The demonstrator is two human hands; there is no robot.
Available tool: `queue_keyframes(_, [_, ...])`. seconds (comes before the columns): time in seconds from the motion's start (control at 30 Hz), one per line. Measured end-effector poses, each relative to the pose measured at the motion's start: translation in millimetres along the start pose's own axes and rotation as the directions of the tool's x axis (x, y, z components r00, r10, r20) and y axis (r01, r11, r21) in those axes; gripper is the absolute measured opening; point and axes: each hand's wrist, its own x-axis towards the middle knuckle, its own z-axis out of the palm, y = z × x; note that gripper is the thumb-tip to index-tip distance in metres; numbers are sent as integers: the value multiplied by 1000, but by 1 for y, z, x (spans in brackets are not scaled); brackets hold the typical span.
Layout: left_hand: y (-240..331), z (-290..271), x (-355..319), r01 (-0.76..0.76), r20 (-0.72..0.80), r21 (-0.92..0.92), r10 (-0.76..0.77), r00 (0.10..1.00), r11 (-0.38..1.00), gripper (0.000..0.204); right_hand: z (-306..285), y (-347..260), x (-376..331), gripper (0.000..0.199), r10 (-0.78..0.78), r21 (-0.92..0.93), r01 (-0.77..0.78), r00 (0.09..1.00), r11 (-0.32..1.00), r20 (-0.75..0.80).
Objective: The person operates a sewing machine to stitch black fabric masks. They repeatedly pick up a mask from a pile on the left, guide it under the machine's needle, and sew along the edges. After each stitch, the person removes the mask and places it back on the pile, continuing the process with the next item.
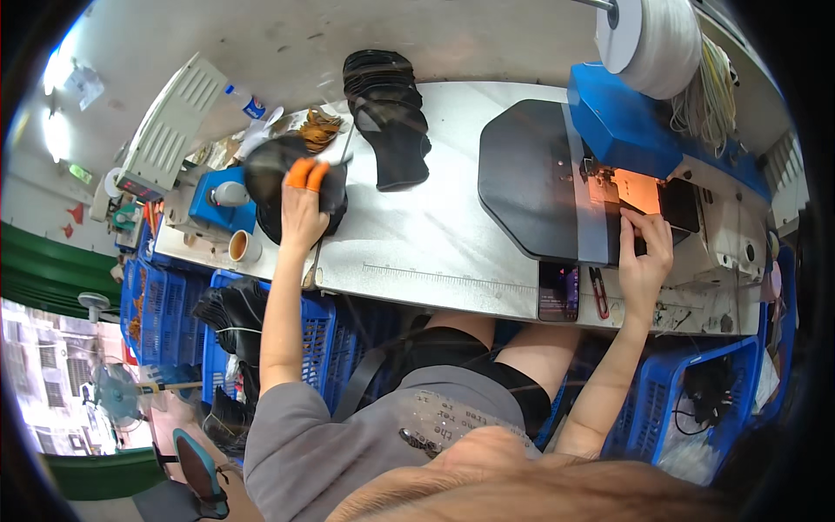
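My left hand (303, 202), with orange covers on some fingertips, is at the left of the white table. Its fingers are closed on the edge of a dark, thin piece (271, 165), slightly blurred, over a pile of black pieces (335, 222). My right hand (645, 252) rests at the front of the blue and white sewing machine (622, 122). Thumb and fingers come together near the lit needle area (635, 190), beside a dark edge; what they pinch is too small to make out. A black octagonal plate (526, 178) lies left of the needle.
A tall stack of black cut pieces (391, 130) lies at the back middle. A phone (558, 291) and red thread snips (599, 293) lie at the front edge. A paper cup (243, 247) stands at left. Blue crates (648, 396) sit below; a thread spool (652, 43) hangs above.
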Motion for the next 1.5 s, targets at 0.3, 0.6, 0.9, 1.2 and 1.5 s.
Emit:
queue_keyframes(0.3, [24,64,5,36,182,-37,-29,983,999,79,1,-3,2,9,-4,-12,3,1000,1000,-25])
queue_keyframes(0.6, [33,168,37,-190,190,31,181,965,981,34,2,0,5,12,-33,32,34,999,999,-27])
queue_keyframes(0.9, [155,26,124,8,-219,-374,-97,971,927,48,5,4,0,9,28,18,-27,998,999,-55])
queue_keyframes(1.2, [248,-16,122,-457,-31,-480,506,862,749,25,2,-21,8,14,62,-75,-51,988,996,141])
queue_keyframes(1.5, [248,4,123,-492,-98,-611,557,825,621,36,5,-28,13,30,86,-196,-47,977,979,194])
